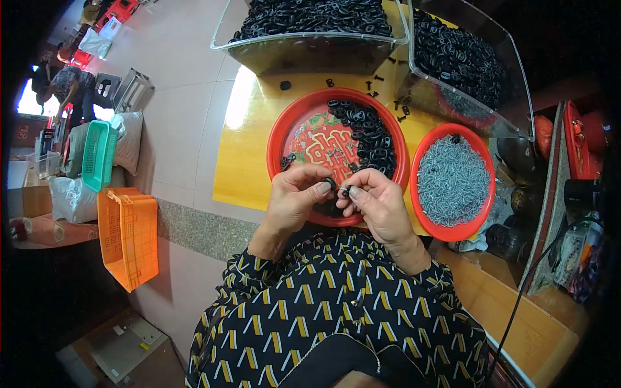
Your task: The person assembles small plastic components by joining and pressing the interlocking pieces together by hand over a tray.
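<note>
Above the near side of a red round tray [274, 139], my two hands come close together. My left hand [296, 197] pinches a small black plastic piece [331, 183] between thumb and fingers. Between the thumb and fingertips of my right hand [381, 204] is another small black part [347, 191], with a bit of thin silvery metal showing beside it. The two parts face each other, nearly touching. Black oval pieces with holes [375, 139] lie heaped along the tray's right side, and a few sit at its left edge.
A red bowl [486, 213] of small silvery spring-like pieces [453, 181] stands at right. Two clear bins [310, 55] [453, 97] of black parts stand behind on the yellow table [239, 161], with loose bits nearby. Orange [129, 239] and green [98, 155] baskets are left. Another person [71, 87] bends far left.
</note>
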`<state>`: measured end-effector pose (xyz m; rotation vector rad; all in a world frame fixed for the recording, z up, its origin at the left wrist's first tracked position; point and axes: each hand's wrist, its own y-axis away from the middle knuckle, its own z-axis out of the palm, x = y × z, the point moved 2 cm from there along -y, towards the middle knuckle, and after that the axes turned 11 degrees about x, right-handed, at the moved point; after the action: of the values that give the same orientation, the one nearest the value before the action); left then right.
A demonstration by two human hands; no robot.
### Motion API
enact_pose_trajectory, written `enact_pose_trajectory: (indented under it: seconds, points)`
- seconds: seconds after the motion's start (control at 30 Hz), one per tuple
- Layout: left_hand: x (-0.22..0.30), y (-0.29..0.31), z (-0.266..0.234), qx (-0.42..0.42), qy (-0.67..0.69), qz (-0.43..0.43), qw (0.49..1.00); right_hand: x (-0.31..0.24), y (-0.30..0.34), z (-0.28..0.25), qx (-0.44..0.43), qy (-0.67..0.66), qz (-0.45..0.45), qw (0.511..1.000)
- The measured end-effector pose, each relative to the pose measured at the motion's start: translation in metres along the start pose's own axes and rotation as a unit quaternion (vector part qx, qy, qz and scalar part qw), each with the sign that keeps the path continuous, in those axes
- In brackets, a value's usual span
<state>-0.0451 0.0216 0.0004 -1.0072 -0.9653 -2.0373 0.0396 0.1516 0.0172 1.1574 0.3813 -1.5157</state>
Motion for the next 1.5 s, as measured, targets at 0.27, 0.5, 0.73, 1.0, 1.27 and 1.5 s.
enact_pose_trajectory:
  seconds: [0.27, 0.5, 0.73, 1.0, 1.27, 1.5]
  points:
    - [-0.012, 0.001, 0.003, 0.02, 0.059, -0.005, 0.998, 0.003, -0.003, 0.002, 0.043, -0.02, -0.024, 0.999]
    - [-0.002, 0.002, 0.006, -0.011, 0.037, 0.03, 0.999, 0.001, -0.005, 0.007, 0.046, -0.017, -0.009, 0.999]
    - [-0.006, -0.003, 0.001, -0.05, 0.099, -0.032, 0.993, -0.005, -0.006, 0.001, 0.065, 0.049, -0.013, 0.997]
    - [-0.007, -0.001, -0.004, -0.035, 0.122, -0.048, 0.991, -0.014, -0.001, 0.012, 0.101, 0.181, -0.041, 0.977]
    - [-0.005, 0.002, -0.002, -0.066, 0.123, -0.022, 0.99, -0.013, 0.001, 0.014, 0.11, 0.183, -0.036, 0.976]
    - [-0.006, 0.003, -0.002, -0.065, 0.077, 0.0, 0.995, -0.012, 0.001, 0.013, 0.114, 0.204, -0.043, 0.971]
